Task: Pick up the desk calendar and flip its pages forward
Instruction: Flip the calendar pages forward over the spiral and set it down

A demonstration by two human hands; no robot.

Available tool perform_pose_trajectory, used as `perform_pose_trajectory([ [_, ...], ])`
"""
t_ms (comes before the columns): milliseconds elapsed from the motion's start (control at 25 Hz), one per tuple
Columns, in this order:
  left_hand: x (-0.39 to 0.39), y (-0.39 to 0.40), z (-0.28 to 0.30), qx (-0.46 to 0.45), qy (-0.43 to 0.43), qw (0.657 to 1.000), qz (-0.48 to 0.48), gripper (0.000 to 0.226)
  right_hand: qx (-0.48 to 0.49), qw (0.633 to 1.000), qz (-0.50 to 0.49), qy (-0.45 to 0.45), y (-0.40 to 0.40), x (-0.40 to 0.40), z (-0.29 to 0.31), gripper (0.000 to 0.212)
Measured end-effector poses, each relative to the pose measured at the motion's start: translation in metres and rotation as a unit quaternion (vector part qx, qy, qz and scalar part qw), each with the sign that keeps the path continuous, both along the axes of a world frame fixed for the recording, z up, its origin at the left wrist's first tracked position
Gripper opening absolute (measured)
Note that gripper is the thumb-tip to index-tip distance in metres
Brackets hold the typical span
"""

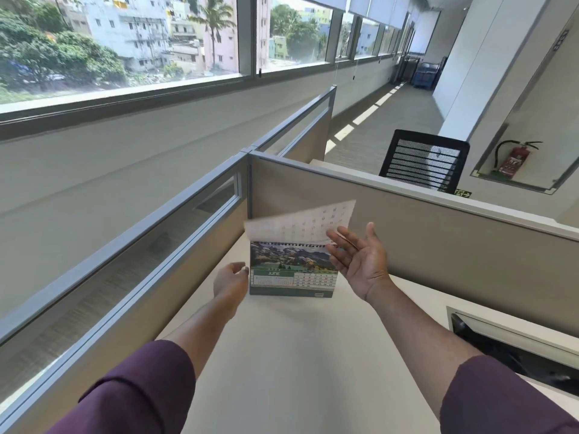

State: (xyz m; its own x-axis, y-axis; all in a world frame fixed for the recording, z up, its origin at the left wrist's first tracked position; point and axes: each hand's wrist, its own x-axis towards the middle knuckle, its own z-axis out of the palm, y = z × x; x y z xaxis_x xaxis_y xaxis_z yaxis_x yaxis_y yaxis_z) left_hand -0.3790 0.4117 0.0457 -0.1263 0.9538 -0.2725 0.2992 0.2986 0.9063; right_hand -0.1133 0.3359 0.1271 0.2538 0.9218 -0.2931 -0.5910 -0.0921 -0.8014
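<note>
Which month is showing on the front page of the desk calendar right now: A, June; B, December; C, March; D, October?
A: the desk calendar shows "JUNE" printed in its green band, under the mountain picture, while a blurred page swings up above the spiral.

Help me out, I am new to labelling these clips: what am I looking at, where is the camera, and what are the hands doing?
There is no machine here, only a person's two bare hands. The single picture comes from a camera worn on the head, looking forward and down. The left hand holds the left edge of a desk calendar just above a pale desk. The calendar shows June. The right hand, open with palm up, touches a blurred page lifted above the spiral binding.
</note>
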Motion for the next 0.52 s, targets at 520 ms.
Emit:
perform_pose_trajectory([
  [520, 0.012, 0.006, -0.007, 0.007, -0.018, 0.999, -0.036, 0.043, -0.034, 0.887, 0.056, -0.457, 0.013, -0.005, -0.028, 0.056],
])
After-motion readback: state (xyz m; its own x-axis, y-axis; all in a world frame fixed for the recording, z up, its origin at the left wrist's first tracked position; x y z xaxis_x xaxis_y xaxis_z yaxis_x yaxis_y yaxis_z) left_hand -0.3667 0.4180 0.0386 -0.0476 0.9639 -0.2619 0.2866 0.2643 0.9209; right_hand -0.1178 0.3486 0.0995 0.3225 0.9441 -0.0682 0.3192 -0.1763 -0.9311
